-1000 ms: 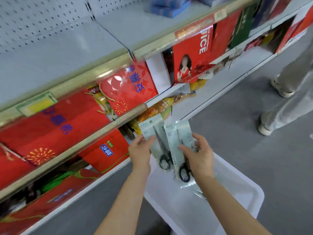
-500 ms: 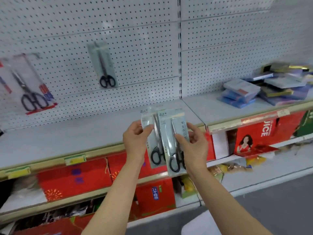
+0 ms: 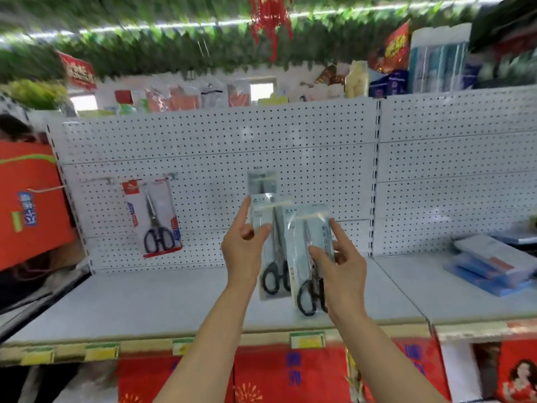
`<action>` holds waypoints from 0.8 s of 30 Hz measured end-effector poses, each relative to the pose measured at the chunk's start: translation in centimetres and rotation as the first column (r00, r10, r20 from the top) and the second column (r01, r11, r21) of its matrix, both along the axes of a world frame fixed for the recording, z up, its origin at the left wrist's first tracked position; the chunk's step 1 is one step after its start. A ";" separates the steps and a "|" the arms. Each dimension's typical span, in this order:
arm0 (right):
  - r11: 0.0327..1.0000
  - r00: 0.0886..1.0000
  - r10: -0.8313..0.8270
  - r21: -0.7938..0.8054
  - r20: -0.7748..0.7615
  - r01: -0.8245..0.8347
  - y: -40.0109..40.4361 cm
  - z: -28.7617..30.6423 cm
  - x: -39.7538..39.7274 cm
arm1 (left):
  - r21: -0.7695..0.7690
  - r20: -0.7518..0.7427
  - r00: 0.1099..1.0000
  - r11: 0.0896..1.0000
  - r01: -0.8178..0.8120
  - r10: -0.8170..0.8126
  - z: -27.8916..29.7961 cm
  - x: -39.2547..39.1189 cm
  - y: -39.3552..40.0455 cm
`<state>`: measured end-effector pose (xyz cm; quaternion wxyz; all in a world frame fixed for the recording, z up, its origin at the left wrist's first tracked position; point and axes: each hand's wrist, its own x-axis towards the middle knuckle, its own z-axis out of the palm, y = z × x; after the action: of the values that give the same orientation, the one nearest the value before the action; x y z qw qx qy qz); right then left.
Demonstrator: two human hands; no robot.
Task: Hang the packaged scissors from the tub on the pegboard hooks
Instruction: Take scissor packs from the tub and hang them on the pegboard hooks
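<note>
Four scissors packs [image 3: 273, 245], two hands [image 3: 244, 245], one pegboard [image 3: 290, 141].

White dotted pegboard [image 3: 290, 135], black-handled scissors [image 3: 273, 282] in clear packs, red boxes [image 3: 290, 373] below.

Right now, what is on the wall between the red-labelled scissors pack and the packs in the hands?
In the head view, only bare white pegboard shows between the hanging red-labelled scissors pack and the clear scissors packs held up.

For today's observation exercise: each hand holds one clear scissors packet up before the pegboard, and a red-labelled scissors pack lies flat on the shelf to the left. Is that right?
Not quite. The head view shows the red-labelled scissors pack hanging on the pegboard, not lying on the shelf. Otherwise right: left hand and right hand each hold a clear packet.
</note>
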<state>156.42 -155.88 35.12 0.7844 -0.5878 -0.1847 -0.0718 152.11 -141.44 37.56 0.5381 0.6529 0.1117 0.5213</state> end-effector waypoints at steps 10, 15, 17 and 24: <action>0.999 1.000 -0.012 0.040 0.019 0.011 3.6 3.5 3.9 | 0.105 -0.043 0.996 0.992 -0.071 0.076 3.5 7.1 5.6; 0.999 0.999 -0.031 0.031 0.020 0.030 5.2 3.3 4.9 | 0.075 -0.044 0.997 0.995 -0.063 0.067 3.0 9.2 8.0; 0.999 0.999 -0.029 0.041 0.017 0.029 5.9 3.1 5.2 | 0.064 -0.039 0.997 0.996 -0.062 0.065 2.8 9.7 8.9; 0.997 0.999 -0.041 0.059 0.014 0.040 8.0 2.3 5.7 | 0.057 -0.054 0.998 0.998 -0.022 0.025 2.8 11.0 9.9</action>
<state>162.08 -147.88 37.44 0.7982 -0.5675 -0.1767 -0.0977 163.12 -131.51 40.33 0.5101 0.6804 0.1195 0.5125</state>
